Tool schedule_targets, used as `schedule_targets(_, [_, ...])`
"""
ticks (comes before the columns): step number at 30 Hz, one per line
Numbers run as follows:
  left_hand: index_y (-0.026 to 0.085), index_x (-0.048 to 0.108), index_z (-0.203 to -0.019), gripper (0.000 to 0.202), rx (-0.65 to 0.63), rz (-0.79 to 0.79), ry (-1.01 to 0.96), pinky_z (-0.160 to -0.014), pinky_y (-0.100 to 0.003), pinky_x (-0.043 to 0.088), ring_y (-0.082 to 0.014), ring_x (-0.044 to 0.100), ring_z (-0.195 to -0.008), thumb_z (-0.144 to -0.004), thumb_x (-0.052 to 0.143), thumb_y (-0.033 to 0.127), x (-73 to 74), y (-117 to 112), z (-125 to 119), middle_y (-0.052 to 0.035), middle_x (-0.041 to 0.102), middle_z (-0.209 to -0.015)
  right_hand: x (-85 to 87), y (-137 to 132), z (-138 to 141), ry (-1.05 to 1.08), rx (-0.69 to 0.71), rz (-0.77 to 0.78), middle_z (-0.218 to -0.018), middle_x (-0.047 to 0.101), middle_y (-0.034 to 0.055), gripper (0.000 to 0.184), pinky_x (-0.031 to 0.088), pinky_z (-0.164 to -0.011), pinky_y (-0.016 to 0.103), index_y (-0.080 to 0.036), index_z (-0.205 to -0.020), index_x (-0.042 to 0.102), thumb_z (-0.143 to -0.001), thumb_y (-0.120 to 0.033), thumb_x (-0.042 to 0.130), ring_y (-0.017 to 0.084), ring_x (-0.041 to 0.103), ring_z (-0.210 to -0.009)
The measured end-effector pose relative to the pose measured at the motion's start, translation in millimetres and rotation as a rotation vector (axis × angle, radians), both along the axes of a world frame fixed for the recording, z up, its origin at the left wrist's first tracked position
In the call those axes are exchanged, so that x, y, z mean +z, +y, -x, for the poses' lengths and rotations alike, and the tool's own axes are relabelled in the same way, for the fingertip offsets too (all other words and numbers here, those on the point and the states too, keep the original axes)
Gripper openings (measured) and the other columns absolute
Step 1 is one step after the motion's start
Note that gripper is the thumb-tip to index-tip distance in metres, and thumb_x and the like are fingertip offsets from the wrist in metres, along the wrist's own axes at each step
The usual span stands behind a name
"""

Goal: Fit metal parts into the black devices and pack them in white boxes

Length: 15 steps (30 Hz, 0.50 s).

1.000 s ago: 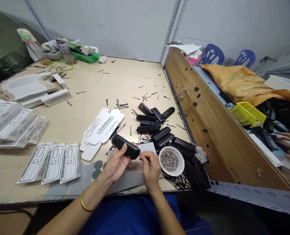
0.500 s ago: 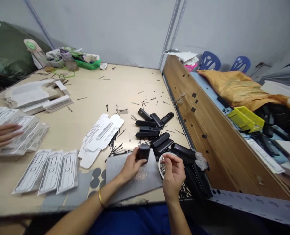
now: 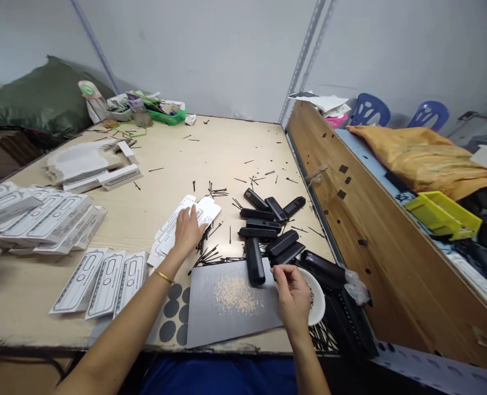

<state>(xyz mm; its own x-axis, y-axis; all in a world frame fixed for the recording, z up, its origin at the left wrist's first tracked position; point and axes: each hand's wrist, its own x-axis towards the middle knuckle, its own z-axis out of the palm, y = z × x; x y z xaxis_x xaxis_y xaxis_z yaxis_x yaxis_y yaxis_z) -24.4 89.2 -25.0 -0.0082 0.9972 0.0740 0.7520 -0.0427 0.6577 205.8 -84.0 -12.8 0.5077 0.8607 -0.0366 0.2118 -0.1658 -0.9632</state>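
Observation:
My left hand (image 3: 188, 229) lies over a pile of flat white printed cartons (image 3: 167, 238), fingers spread on the topmost one. My right hand (image 3: 293, 296) is closed in a pinch beside a white bowl (image 3: 319, 304) of small metal pieces. A tiny dark bit shows at its fingertips, too small to name. Left of that hand, a long black plastic casing (image 3: 255, 263) rests with its near end on a grey sheet (image 3: 204, 315). Pale crumbs (image 3: 237, 295) are scattered over the sheet. More black casings (image 3: 282, 241) lie heaped behind the bowl.
Folded white boxes (image 3: 49, 214) are stacked at the left, with several printed boxes (image 3: 107, 282) nearer me. Thin black sticks (image 3: 205, 257) litter the table. A wooden partition (image 3: 350, 219) bounds the right side; beyond it sits a yellow bin (image 3: 444, 215). A green basket (image 3: 167, 116) stands at the back.
My left hand has let go of the black casing, now lying on the sheet's edge, and moved left to the flat cartons. The other person's hand at the left has gone. The view has shifted.

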Motion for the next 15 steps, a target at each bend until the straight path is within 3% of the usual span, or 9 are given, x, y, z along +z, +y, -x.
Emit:
schedule_targets(3, [0.006,0.050,-0.125,0.076,0.023,0.115,0.126,-0.104,-0.050,0.026,-0.0443,0.037,-0.123,-0.057,0.079,0.023,-6.8,16.6,25.6,-0.0263,0.048,-0.125,4.1,6.0,9.3,-0.056,0.073,0.008,-0.082,0.063,0.0033,0.032,0.041,-0.074,0.023,-0.017,-0.083,0.062,-0.085,-0.047,0.053,0.012,0.057,-0.078])
schedule_targets(7, [0.013,0.055,-0.108,0.067,-0.005,0.140,0.126,-0.099,-0.050,0.029,-0.0435,0.043,-0.115,-0.050,0.083,0.030,-14.3,3.6,33.5,-0.0215,0.054,-0.115,8.4,41.2,40.3,-0.132,0.303,0.029,-0.085,0.063,0.0033,0.020,0.040,-0.073,0.024,-0.019,-0.084,0.062,-0.087,-0.035,0.050,0.014,0.056,-0.079])
schedule_targets(10, [0.015,0.053,-0.101,0.058,-0.011,0.101,0.084,-0.097,-0.048,0.030,-0.0400,0.046,-0.112,-0.054,0.081,0.032,-13.7,-10.3,31.4,-0.0176,0.057,-0.109,0.7,89.1,72.6,-0.283,0.444,0.029,-0.099,0.064,0.0074,0.014,0.040,-0.084,0.030,-0.019,-0.092,0.063,-0.085,-0.023,0.052,0.020,0.055,-0.100])
schedule_targets(12, [0.016,0.052,-0.097,0.048,-0.038,0.063,0.027,-0.094,-0.043,0.034,-0.0341,0.050,-0.106,-0.060,0.078,0.031,-9.2,-17.2,29.9,-0.0136,0.058,-0.104,-6.8,120.7,90.0,-0.356,0.449,0.067,-0.115,0.059,0.0124,0.029,0.040,-0.090,0.034,-0.016,-0.108,0.060,-0.080,-0.020,0.060,0.025,0.049,-0.113])
schedule_targets(15, [0.018,0.051,-0.091,0.027,-0.096,0.016,-0.073,-0.085,-0.033,0.041,-0.0237,0.056,-0.093,-0.074,0.066,0.033,5.2,-26.1,30.1,-0.0077,0.060,-0.096,-11.1,149.3,98.9,-0.412,0.475,0.098,-0.118,0.056,0.0135,0.044,0.039,-0.091,0.035,-0.015,-0.113,0.056,-0.072,-0.020,0.069,0.024,0.048,-0.110])
